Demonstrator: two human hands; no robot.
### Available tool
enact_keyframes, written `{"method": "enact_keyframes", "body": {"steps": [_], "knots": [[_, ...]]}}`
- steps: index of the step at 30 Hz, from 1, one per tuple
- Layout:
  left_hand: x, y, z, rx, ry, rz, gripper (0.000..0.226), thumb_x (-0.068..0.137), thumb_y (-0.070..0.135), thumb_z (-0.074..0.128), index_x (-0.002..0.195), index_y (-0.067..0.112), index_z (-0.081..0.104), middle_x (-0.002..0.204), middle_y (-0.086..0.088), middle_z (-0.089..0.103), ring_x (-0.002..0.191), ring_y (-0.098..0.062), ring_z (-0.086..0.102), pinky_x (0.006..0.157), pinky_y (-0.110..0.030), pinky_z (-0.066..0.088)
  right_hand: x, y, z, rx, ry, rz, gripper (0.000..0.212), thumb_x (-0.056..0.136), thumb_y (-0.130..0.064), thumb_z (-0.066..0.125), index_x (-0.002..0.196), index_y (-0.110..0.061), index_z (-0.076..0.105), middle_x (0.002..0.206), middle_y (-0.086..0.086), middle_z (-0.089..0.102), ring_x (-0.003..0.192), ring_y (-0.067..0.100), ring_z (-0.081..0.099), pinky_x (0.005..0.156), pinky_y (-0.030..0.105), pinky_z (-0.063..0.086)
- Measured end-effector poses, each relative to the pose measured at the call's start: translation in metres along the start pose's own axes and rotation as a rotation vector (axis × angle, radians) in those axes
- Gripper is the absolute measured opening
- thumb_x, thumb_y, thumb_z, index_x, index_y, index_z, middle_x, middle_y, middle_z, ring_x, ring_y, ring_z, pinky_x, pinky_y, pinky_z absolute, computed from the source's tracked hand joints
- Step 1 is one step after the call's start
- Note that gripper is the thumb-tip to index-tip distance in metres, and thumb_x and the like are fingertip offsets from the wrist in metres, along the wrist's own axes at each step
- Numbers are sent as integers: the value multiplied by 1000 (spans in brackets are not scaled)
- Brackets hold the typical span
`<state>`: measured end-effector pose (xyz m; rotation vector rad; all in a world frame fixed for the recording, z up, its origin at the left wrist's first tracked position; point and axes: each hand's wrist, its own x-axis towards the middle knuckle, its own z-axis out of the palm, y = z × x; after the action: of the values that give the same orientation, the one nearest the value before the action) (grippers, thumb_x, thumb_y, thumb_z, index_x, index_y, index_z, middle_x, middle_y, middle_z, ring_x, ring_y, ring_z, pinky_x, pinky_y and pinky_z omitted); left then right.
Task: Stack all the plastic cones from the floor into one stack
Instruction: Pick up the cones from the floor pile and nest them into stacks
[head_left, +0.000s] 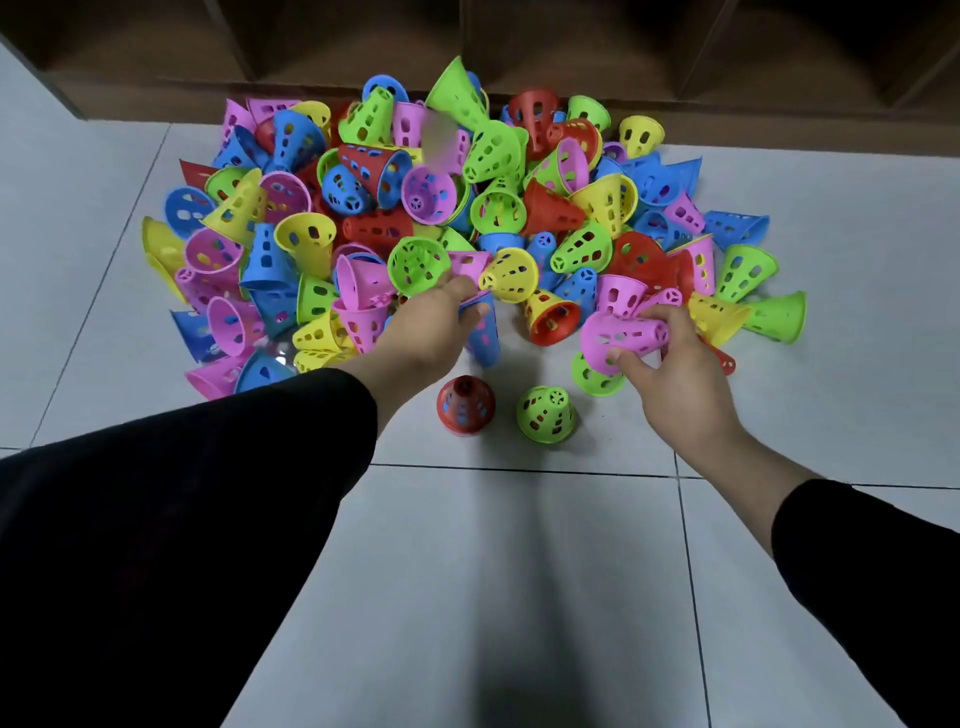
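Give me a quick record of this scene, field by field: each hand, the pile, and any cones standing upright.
left hand: grips a blue cone at the pile's near edge
right hand: holds a pink cone on its side
pile: loose mixed-colour cones, unstacked
upright cones: red cone and green cone, side by side, apart
floor: pale tiles
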<state>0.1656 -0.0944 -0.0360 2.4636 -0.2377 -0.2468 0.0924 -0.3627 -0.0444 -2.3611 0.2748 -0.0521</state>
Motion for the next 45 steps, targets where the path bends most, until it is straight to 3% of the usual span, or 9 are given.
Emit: {"method": "enact_keyframes", "body": {"steps": [5, 11, 18, 23, 29, 32, 37, 41, 45], "knots": [[-24, 10, -15, -382, 93, -121, 17, 104, 36, 43, 94, 23, 48, 80, 6, 54, 70, -12, 52, 63, -33, 46, -3, -20, -10, 107, 107, -17, 42, 86, -44, 73, 119, -38, 47, 103, -5, 65, 86, 14, 59, 69, 23, 42], [-50, 14, -34, -839, 64, -408, 21, 101, 36, 45, 103, 19, 56, 100, -7, 63, 80, -24, 72, 61, -42, 62, -30, -34, -11, -177, -104, -213, 42, 90, -48, 64, 125, -36, 43, 90, -4, 62, 77, 21, 57, 62, 34, 40], [-64, 1, -20, -60, -202, -336, 38, 83, 32, 72, 110, 15, 51, 99, -7, 58, 80, -19, 59, 58, -28, 47, -50, -30, 24, -351, -309, -237, 50, 94, -41, 61, 140, -29, 44, 131, -1, 56, 118, 23, 54, 86, 41, 51], [-55, 10, -5, 479, -379, -77, 76, 74, 34, 85, 132, 18, 39, 121, -13, 52, 98, -33, 61, 79, -42, 54, -50, -24, 42, -427, -340, -224, 47, 96, -30, 59, 141, -25, 45, 134, 2, 52, 120, 26, 50, 91, 42, 49], [-36, 28, 8, 748, -496, 23, 88, 82, 33, 79, 148, 16, 24, 99, -10, 52, 87, -28, 50, 64, -41, 47, -43, -14, 54, -547, -404, -231, 49, 98, -34, 55, 144, -26, 42, 136, 2, 52, 119, 28, 48, 92, 43, 48], [-31, 25, 16, 900, -535, 136, 94, 92, 24, 66, 157, 26, 0, 137, -16, 48, 119, -38, 52, 78, -48, 51, -44, -13, 55, -507, -403, -254, 59, 96, -51, 49, 148, -24, 40, 142, 3, 50, 125, 29, 46, 97, 43, 46], [-14, 31, 25, 784, -468, 201, 76, 87, 20, 71, 147, 18, 24, 110, -10, 57, 102, -33, 59, 69, -42, 47, -20, -5, 43, -389, -13, -199, 55, 94, -50, 53, 141, -23, 48, 144, 3, 48, 129, 29, 44, 95, 48, 45], [-15, 21, 32, 576, -496, 146, 63, 86, 29, 74, 136, 15, 39, 111, -11, 55, 104, -31, 58, 75, -41, 47, 9, 18, 35, -433, -249, -9, 67, 94, -34, 63, 153, -21, 34, 153, 13, 36, 137, 37, 37, 108, 48, 39], [-21, 5, 35, 274, -230, 92, 61, 89, 61, 58, 135, 21, 47, 120, -7, 58, 108, -29, 58, 82, -39, 49, 18, 26, 37, -325, -313, 29, 51, 95, -24, 63, 142, -21, 43, 131, 14, 54, 116, 37, 56, 89, 45, 50]]}}
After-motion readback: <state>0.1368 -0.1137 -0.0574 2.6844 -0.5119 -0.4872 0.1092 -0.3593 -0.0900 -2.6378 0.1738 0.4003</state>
